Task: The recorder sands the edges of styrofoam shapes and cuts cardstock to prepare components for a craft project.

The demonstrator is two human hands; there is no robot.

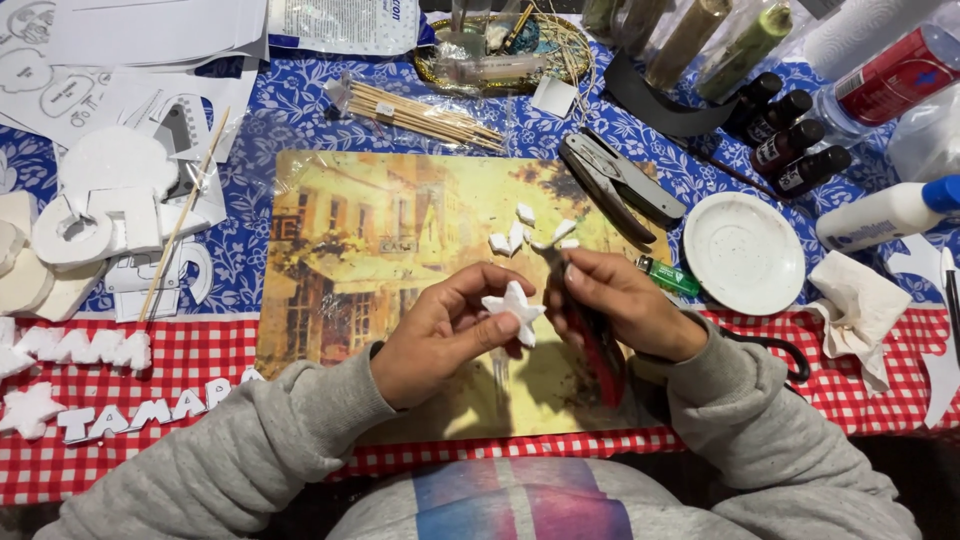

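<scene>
Left hand [440,335] pinching white foam star [514,310], right hand [610,300] gripping red-handled cutter [603,360] — white glue bottle [885,215], blue cap, far right.

A white saucer [743,252], wooden skewers [420,113] and perhaps a hole punch [620,183] lie around.

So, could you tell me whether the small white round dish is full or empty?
Empty: the small white round dish shows only bare speckled surface.

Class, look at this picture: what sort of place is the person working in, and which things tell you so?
Most likely a home craft table. The left hand holds a white foam star over a picture mat, with wooden skewers, small paint bottles and a glue bottle around.
</scene>
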